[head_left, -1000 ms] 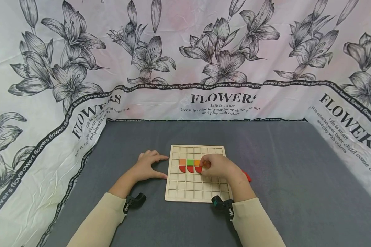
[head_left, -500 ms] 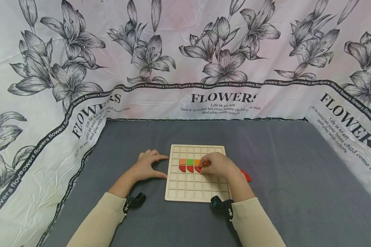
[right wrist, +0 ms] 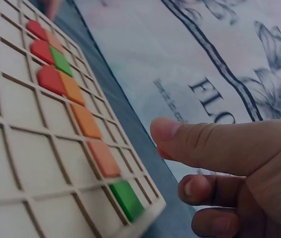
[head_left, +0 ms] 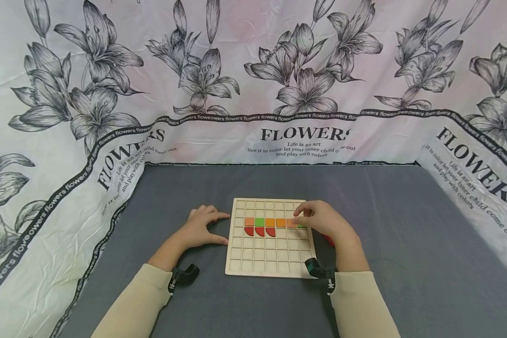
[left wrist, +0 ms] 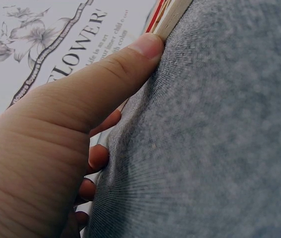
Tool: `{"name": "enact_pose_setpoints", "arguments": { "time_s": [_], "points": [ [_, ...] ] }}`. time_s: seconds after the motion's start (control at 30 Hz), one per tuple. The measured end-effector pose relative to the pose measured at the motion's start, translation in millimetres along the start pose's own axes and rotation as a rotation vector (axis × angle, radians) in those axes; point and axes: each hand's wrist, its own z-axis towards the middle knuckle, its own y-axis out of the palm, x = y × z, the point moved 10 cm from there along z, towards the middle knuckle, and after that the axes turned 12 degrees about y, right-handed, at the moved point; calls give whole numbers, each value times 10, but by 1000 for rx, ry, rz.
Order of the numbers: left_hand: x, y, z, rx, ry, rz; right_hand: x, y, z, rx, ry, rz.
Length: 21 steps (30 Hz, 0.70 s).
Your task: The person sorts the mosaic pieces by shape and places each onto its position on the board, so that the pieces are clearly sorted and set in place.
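A wooden grid board [head_left: 270,267] lies on the grey cloth. Across one row run square tiles: an orange-pink tile [head_left: 249,221], a green tile [head_left: 259,222], an orange tile [head_left: 270,222] and others to the right. Below the first three sit red quarter-circle pieces [head_left: 259,231]. My left hand [head_left: 200,227] touches the board's left edge with spread thumb and index finger. My right hand [head_left: 325,220] hovers over the board's right edge, thumb and index slightly apart. In the right wrist view no piece shows in the right hand [right wrist: 230,163]; its other fingers are loosely bent.
Red pieces [head_left: 329,240] lie on the cloth right of the board, partly hidden by my right hand. A flower-printed white curtain [head_left: 304,141] borders the grey table [head_left: 405,244] at the back and sides.
My right hand has drawn away from the third red quarter-circle and moved right, leaving that piece in its cell. More of the tile row is uncovered. The left hand has stayed put.
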Motion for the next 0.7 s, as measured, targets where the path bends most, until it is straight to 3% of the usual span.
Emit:
{"name": "enact_pose_setpoints", "arguments": {
  "time_s": [0.37,0.57,0.7],
  "points": [
    [8,-9,-2,6,3,7,461,-382,-99,32,77,50],
    [10,-6,-4,5,4,2,704,-349,-177,-55,200,29],
    [12,-4,-1,2,1,-5,746,-261,-187,-107,247,-2]
  ]
}}
